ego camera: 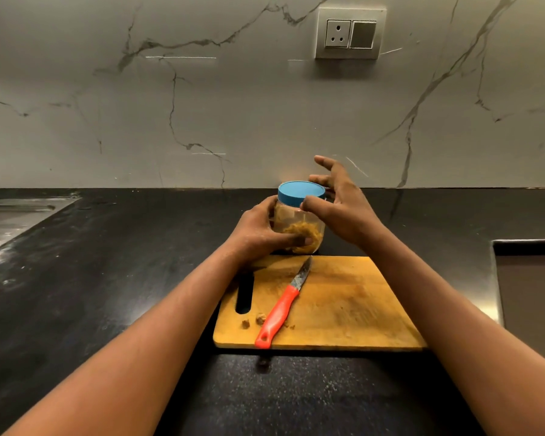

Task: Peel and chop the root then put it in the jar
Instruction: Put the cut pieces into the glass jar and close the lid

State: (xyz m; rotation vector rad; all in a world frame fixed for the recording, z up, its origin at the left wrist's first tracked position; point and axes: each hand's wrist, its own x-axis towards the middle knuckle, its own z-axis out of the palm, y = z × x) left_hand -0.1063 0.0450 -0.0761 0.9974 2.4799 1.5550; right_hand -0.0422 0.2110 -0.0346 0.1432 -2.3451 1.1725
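Note:
A clear plastic jar (309, 221) with chopped yellowish root inside stands on the black counter just behind the wooden cutting board (343, 306). A blue lid (301, 191) sits on top of it. My left hand (261, 229) grips the jar's body from the left. My right hand (337, 199) is at the lid's right side with fingers spread, thumb and a finger touching the lid's rim. A knife with an orange handle (279, 316) lies on the board, blade pointing toward the jar. A few small root scraps (260, 318) lie beside the handle.
A steel sink drainboard (10, 221) is at the far left of the black counter (107, 278). A recessed opening (530, 294) lies at the right edge. A wall socket (350, 33) sits on the marble backsplash. One small scrap (263, 362) lies in front of the board.

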